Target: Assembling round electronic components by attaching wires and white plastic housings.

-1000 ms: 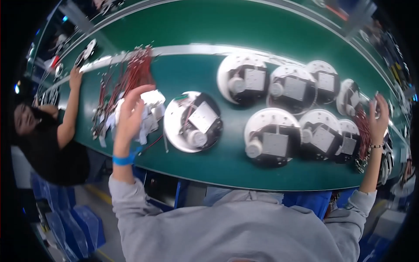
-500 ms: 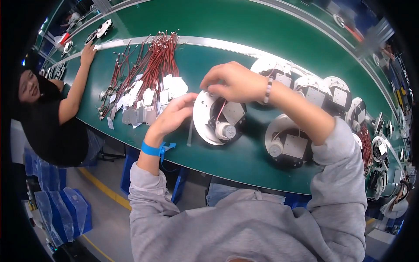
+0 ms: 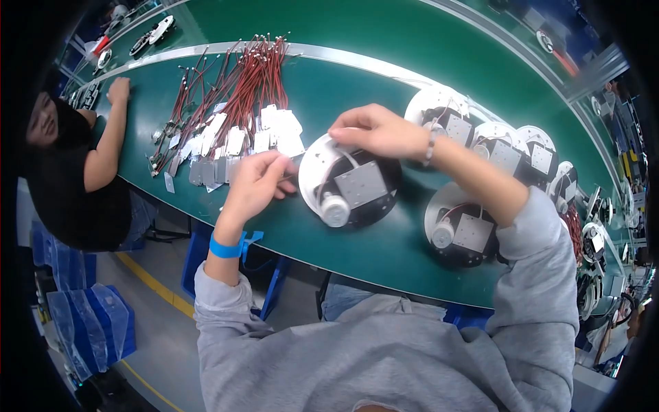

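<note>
A round white disc unit [image 3: 314,159] stands tilted on the green table in front of me, with a black inner part, a grey square plate and a small round motor [image 3: 336,210] on it. The fingers of my right hand [image 3: 377,132] close on its upper rim. My left hand [image 3: 255,187], with a blue wrist strap, hovers just left of the disc, apart from it. Its fingers are loosely curled and spread from the thumb, slightly blurred, with nothing visible in them.
Red wire bundles [image 3: 250,75] with white and grey plates [image 3: 278,127] lie at the left. Several similar disc units [image 3: 458,232] stand to the right. A co-worker [image 3: 82,165] sits at the far left. A metal rail [image 3: 343,56] runs along the table's far side.
My left hand has drawn back leftward from the disc's rim. The disc unit has turned under my right hand, its motor moving left. The co-worker's arm has pulled back.
</note>
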`<state>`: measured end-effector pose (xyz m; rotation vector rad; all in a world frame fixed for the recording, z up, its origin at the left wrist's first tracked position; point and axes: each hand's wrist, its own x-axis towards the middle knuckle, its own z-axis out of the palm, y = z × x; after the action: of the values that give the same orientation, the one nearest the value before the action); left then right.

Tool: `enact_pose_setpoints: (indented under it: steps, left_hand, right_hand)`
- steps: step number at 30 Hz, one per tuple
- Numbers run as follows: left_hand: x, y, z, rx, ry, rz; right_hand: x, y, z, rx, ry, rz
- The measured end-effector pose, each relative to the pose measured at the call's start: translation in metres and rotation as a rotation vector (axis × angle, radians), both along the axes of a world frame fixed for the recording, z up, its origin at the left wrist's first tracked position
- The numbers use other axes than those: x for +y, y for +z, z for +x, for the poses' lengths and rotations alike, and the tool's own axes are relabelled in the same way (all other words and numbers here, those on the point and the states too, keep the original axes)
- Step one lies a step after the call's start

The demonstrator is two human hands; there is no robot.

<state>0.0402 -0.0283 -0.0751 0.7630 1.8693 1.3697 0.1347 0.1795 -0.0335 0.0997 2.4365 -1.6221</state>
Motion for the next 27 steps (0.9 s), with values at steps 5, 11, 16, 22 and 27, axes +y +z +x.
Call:
enact_pose_setpoints:
  steps: [5, 11, 16, 22, 27]
  left_hand:
    - [-0.011, 0.010, -0.001, 0.250, 0.104, -0.121]
    - [-0.023, 0.020, -0.012, 0.367, 0.117, -0.109]
    - [-0.017, 0.040, -0.045, 0.915, 0.383, 0.024]
    - [0.061, 0.018, -0.085, 1.172, 0.136, -0.678]
    - [0.079, 0.008, -0.094, 0.997, 0.222, -0.519]
  right_hand:
    - [-0.011, 0.000, -0.001, 0.031, -0.078, -0.048]
    - [0.000, 0.001, 0.005, -0.040, 0.036, -0.075]
    - [0.001, 0.012, 0.012, -0.151, -0.006, 0.063]
    - [-0.002, 0.023, 0.009, 0.041, -0.023, 0.398]
    - [0.007, 0.016, 0.029, 0.536, -0.106, 0.692]
